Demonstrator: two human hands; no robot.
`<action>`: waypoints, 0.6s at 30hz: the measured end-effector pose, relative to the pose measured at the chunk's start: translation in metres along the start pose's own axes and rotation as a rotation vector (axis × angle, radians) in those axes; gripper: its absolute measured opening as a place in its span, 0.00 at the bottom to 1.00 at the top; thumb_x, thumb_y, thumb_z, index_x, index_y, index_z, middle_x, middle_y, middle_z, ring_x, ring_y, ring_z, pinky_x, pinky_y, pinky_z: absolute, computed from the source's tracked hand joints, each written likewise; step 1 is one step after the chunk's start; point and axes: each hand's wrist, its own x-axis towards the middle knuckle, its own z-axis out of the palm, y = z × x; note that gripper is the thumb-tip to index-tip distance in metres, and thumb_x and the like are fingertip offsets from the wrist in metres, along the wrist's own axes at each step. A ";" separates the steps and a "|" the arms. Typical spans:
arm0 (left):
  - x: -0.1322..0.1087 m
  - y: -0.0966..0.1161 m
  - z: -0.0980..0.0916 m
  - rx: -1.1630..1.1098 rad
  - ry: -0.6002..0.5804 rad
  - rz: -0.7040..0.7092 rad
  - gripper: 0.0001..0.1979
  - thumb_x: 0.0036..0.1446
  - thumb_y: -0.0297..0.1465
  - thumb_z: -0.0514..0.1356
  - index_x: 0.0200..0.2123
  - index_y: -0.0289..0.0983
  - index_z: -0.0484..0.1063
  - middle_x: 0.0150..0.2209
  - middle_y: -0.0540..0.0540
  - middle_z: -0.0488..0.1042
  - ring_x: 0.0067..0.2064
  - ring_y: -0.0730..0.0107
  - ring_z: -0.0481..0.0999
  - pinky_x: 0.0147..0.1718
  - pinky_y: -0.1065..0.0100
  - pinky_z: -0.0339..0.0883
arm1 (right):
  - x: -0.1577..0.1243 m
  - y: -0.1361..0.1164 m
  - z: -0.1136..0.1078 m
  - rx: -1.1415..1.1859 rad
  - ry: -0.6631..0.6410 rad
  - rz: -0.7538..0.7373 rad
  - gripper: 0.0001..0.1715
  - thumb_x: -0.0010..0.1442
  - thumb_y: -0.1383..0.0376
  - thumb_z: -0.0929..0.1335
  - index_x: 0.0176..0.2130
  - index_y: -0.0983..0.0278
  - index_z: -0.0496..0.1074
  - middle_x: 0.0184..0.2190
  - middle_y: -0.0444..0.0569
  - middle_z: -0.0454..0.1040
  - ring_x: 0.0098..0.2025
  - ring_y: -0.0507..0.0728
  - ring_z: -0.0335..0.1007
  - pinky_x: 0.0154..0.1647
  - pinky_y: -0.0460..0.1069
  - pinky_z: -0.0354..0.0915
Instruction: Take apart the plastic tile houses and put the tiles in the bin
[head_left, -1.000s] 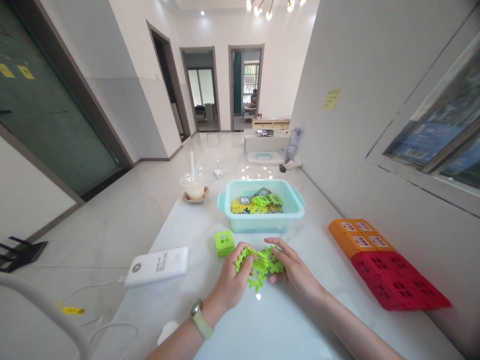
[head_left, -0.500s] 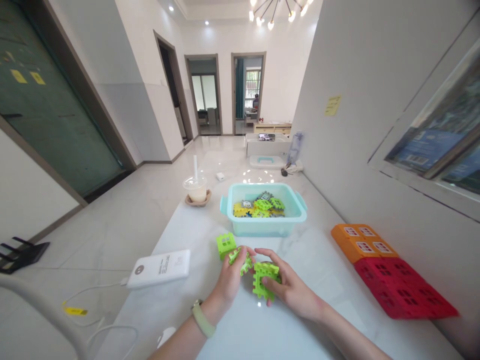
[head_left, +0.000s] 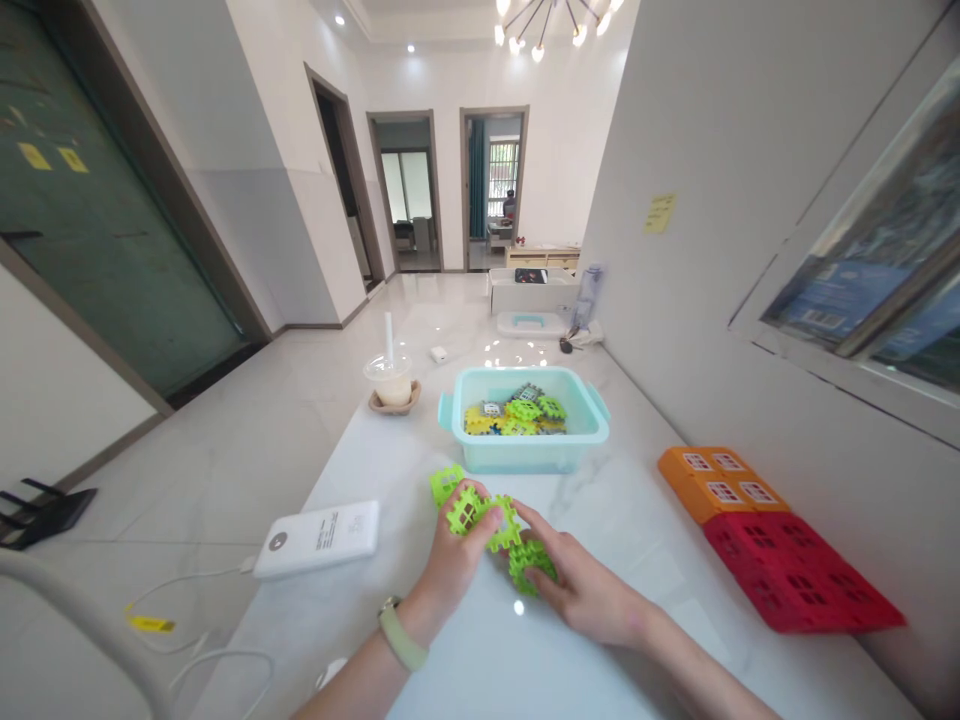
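My left hand (head_left: 454, 562) pinches lime-green interlocking window tiles (head_left: 480, 515) joined at an angle, held just above the white marble table (head_left: 525, 650). My right hand (head_left: 577, 585) grips a partly built green tile piece (head_left: 529, 561) right beside them; the two pieces touch or nearly touch. A small green tile cube (head_left: 444, 483) sits on the table just behind my left fingers, partly hidden by the held tiles. A teal plastic tub (head_left: 525, 445) holding several green, yellow and grey tiles stands behind my hands.
Orange blocks (head_left: 712, 480) and red blocks (head_left: 795, 580) lie along the right wall. A white power bank (head_left: 319, 538) with a cable lies at the left edge. A lidded drink cup (head_left: 390, 378) stands on a saucer. White boxes (head_left: 531, 290) and a bottle (head_left: 587, 292) stand at the far end.
The tile cluster I held in both hands a second ago came apart into two pieces. My left hand now lifts its tiles higher, towards the small cube; the right hand's piece moved lower.
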 end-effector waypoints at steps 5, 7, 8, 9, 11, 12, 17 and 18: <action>-0.003 -0.006 0.003 0.090 -0.083 0.009 0.13 0.55 0.37 0.65 0.34 0.39 0.64 0.26 0.55 0.64 0.29 0.72 0.65 0.30 0.71 0.63 | 0.005 -0.006 0.001 0.378 0.188 0.130 0.29 0.68 0.49 0.61 0.63 0.56 0.58 0.44 0.50 0.70 0.39 0.57 0.69 0.37 0.53 0.73; -0.006 -0.008 0.007 0.202 -0.103 0.082 0.10 0.57 0.36 0.64 0.34 0.39 0.66 0.30 0.52 0.67 0.32 0.69 0.69 0.34 0.69 0.66 | 0.007 -0.009 0.007 0.529 0.161 0.103 0.29 0.65 0.46 0.63 0.60 0.55 0.61 0.45 0.49 0.69 0.42 0.58 0.69 0.40 0.55 0.73; -0.007 -0.009 0.008 0.248 -0.105 0.127 0.09 0.57 0.36 0.64 0.35 0.38 0.68 0.33 0.49 0.69 0.36 0.66 0.70 0.37 0.67 0.67 | 0.008 -0.010 0.010 0.561 0.145 0.077 0.30 0.64 0.46 0.65 0.59 0.55 0.62 0.47 0.49 0.69 0.43 0.58 0.69 0.41 0.54 0.73; -0.007 -0.008 0.008 0.278 -0.107 0.164 0.08 0.58 0.36 0.63 0.35 0.38 0.70 0.37 0.47 0.69 0.41 0.63 0.71 0.40 0.66 0.68 | 0.009 -0.010 0.012 0.568 0.144 0.054 0.29 0.63 0.46 0.67 0.58 0.55 0.63 0.48 0.49 0.68 0.42 0.57 0.70 0.40 0.54 0.73; -0.006 -0.006 0.007 0.276 -0.120 0.191 0.10 0.60 0.39 0.61 0.36 0.37 0.75 0.43 0.43 0.68 0.48 0.58 0.71 0.46 0.63 0.69 | 0.010 -0.010 0.014 0.556 0.194 0.048 0.28 0.61 0.48 0.69 0.56 0.55 0.65 0.48 0.49 0.68 0.40 0.57 0.69 0.36 0.53 0.74; -0.005 -0.005 0.005 0.246 -0.126 0.175 0.13 0.62 0.41 0.59 0.37 0.37 0.76 0.44 0.42 0.68 0.50 0.56 0.70 0.48 0.61 0.69 | 0.011 -0.009 0.013 0.552 0.231 0.059 0.27 0.61 0.47 0.69 0.55 0.56 0.65 0.45 0.49 0.69 0.38 0.57 0.69 0.34 0.53 0.73; -0.003 -0.004 0.001 0.122 -0.229 0.067 0.24 0.65 0.50 0.54 0.48 0.37 0.76 0.53 0.39 0.67 0.58 0.51 0.65 0.54 0.58 0.67 | 0.014 -0.003 0.008 0.617 0.305 0.089 0.25 0.63 0.46 0.67 0.51 0.58 0.68 0.40 0.49 0.73 0.38 0.57 0.71 0.35 0.52 0.72; -0.004 -0.005 0.003 0.138 -0.249 0.064 0.25 0.64 0.51 0.55 0.52 0.38 0.74 0.57 0.39 0.64 0.59 0.51 0.64 0.55 0.58 0.66 | 0.013 -0.004 0.010 0.660 0.270 0.082 0.24 0.64 0.46 0.66 0.51 0.58 0.68 0.43 0.49 0.73 0.38 0.57 0.71 0.36 0.52 0.72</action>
